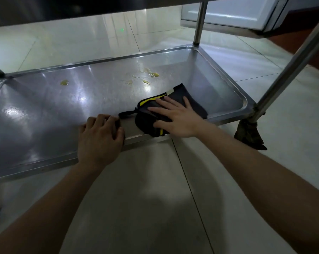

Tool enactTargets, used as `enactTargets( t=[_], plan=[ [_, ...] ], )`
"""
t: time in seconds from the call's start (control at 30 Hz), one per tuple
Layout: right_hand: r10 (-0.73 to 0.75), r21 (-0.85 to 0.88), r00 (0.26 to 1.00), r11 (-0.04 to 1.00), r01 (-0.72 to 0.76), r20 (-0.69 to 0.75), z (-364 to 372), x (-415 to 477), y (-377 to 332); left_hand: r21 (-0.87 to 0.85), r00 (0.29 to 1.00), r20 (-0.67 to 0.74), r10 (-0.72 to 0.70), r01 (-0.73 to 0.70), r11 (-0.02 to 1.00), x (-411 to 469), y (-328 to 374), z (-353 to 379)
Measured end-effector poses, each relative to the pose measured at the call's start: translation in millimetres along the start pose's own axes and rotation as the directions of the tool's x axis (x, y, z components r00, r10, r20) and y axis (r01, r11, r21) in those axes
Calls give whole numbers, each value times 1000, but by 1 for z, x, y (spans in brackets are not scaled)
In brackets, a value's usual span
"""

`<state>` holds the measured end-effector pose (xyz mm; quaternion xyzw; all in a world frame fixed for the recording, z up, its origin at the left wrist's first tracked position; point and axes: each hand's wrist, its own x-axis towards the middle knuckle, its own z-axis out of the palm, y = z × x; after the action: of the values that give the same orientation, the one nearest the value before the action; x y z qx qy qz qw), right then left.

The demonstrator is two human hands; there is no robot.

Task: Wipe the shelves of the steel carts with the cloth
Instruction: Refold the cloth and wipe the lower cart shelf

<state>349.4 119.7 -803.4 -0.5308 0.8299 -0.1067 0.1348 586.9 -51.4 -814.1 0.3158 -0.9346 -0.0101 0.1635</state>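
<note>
The black cloth (190, 97), a soft folded fabric with yellow stripes and a small loop at one corner, is lying in the front right part of the lower shelf (63, 110), with one fold spilling over the shelf's front rim. The right hand (175, 116) is lying flat on top of it, palm down, fingers straight and spread toward the shelf's middle, pressing rather than gripping; its forearm is reaching in from beyond the front rim. The left hand (100, 136) is resting on the same rim just beside the cloth's loop, toward the shelf's left end, fingers curled over the edge and thumb lying along it, gripping the metal; it is not touching the cloth. The shelf is a shallow tray of brushed steel with rounded corners and a raised lip, shining with glare. Yellowish smears (154, 74) are sitting on the shelf behind the cloth, and one blob (64, 82) toward its back left. Round steel posts (290, 65) are rising from the shelf's corners, and pale glossy floor tiles (155, 180) are spreading beneath it.
</note>
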Motion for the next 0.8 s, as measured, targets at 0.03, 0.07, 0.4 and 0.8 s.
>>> enactTargets(
  t=[0.03, 0.07, 0.4, 0.8],
  plan=[
    [21, 8, 1000, 1000, -21, 2, -6, -4, 15, -2, 1000, 5, 0, 0, 1000, 0, -1, 0],
    [57, 4, 998, 998, -57, -2, -12, -7, 31, 0, 1000, 10, 0, 0, 1000, 1, -2, 1],
    [497, 9, 866, 867, -497, -59, -55, 45, 131, 4, 1000, 5, -6, 6, 1000, 0, 1, 3],
    [18, -61, 1000, 998, -20, -21, 7, 61, -34, 50, 1000, -15, 12, -11, 999, -1, 5, -1]
  ],
)
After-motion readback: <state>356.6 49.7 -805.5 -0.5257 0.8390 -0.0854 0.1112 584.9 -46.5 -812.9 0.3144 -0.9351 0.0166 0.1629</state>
